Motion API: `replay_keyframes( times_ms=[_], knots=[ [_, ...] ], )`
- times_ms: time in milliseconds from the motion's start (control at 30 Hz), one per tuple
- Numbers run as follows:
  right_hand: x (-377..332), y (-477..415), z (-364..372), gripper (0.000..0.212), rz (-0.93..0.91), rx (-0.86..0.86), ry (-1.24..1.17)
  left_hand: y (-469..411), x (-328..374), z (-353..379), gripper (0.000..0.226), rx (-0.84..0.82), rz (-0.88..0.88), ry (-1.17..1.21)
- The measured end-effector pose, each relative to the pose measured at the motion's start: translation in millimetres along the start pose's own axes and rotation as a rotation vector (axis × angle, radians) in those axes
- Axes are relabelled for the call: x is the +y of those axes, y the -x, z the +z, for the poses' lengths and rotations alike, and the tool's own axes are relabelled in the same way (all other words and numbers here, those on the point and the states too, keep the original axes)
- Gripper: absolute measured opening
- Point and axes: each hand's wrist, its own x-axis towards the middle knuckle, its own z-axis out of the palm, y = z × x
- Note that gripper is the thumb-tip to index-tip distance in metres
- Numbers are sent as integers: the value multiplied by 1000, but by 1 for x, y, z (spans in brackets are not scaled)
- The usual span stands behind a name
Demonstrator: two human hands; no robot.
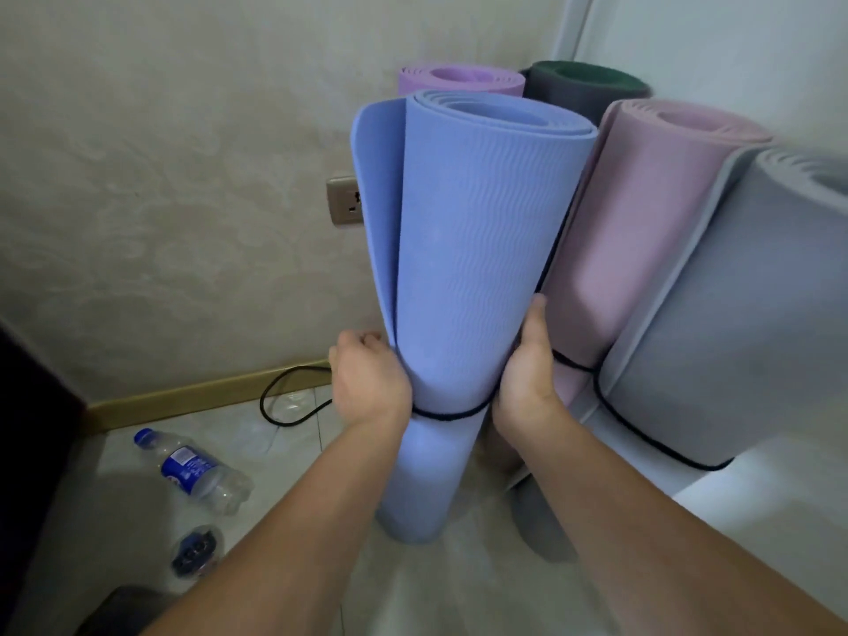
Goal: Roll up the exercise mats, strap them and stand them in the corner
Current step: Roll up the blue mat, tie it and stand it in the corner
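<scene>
Left hand [367,383] and right hand [527,369], each grip holding upright blue mat [482,268], pale tiled floor [293,452], beige wall [160,176]

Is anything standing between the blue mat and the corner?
Yes. The purple mat and dark green mat already fill the corner behind the blue mat, with the pink mat on its right.

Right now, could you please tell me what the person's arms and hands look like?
The left forearm and the right forearm are bare, with no sleeves in view. The left hand and the right hand wear no gloves, and no watch, band or ring shows on the wrists or the visible fingers.
</scene>
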Motion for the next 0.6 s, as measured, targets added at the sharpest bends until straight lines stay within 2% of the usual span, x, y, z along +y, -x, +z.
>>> replay_keyframes(
  times_ms=[67, 100, 167, 200, 267, 333, 367, 400, 500, 600],
  knots=[
    [-11, -2, -4, 53, -88, -7, -82, 5, 16, 1, 25, 8, 83, 59],
    [-17, -4, -9, 52, -131, -5, -108, 6, 22, 2, 31, -81, 120, 157],
    [-22, -8, -18, 56, -177, 19, -98, 12, 29, 6, 45, -389, 168, 308],
    [-23, -9, -22, 57, -163, 58, -51, 12, 29, 10, 53, -550, 190, 300],
    [-21, -12, -28, 62, -93, 143, 120, 5, 24, 25, 90, -732, 211, 155],
    [-17, -13, -34, 80, 0, 131, 266, 1, 23, 38, 130, -764, 203, 42],
    [-17, -12, -36, 91, 20, 107, 314, -2, 22, 43, 137, -738, 205, 30],
    [-17, -12, -39, 94, 19, 87, 337, -6, 21, 48, 136, -713, 220, 37],
    [-20, -11, -47, 85, -22, 50, 349, -10, 22, 46, 103, -701, 253, 117],
    [-7, -13, -59, 90, -125, 69, 477, -8, 15, 41, 97, -750, 236, 205]
  ],
)
